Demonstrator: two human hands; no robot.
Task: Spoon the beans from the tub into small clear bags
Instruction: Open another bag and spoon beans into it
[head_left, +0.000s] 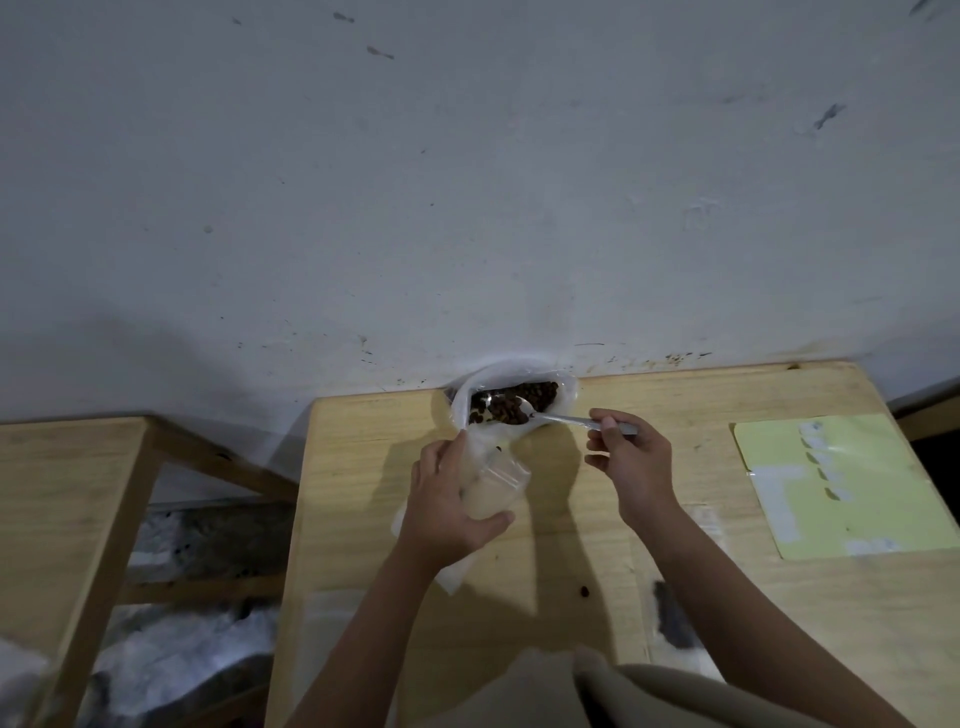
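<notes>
Wooden worktop stands against a pale, marked wall. At its far edge, touching the wall, sits the tub, white and lined with clear plastic, holding dark brown beans. Right hand reaches in from the near right, forearm angled toward the far left, fingers curled round the handle of a metal spoon; the spoon's bowl lies among the beans inside the tub. Left hand extends from the near side, thumb on the right and fingers wrapped on the left, gripping a small clear bag with its mouth turned toward the tub, just near of the tub's rim. Clear plastic trails below the left wrist onto the worktop. One loose bean lies on the worktop between the two forearms. A yellow-green sheet carrying white labels lies flat at the right, well apart from both hands. A second wooden table stands at the left.
</notes>
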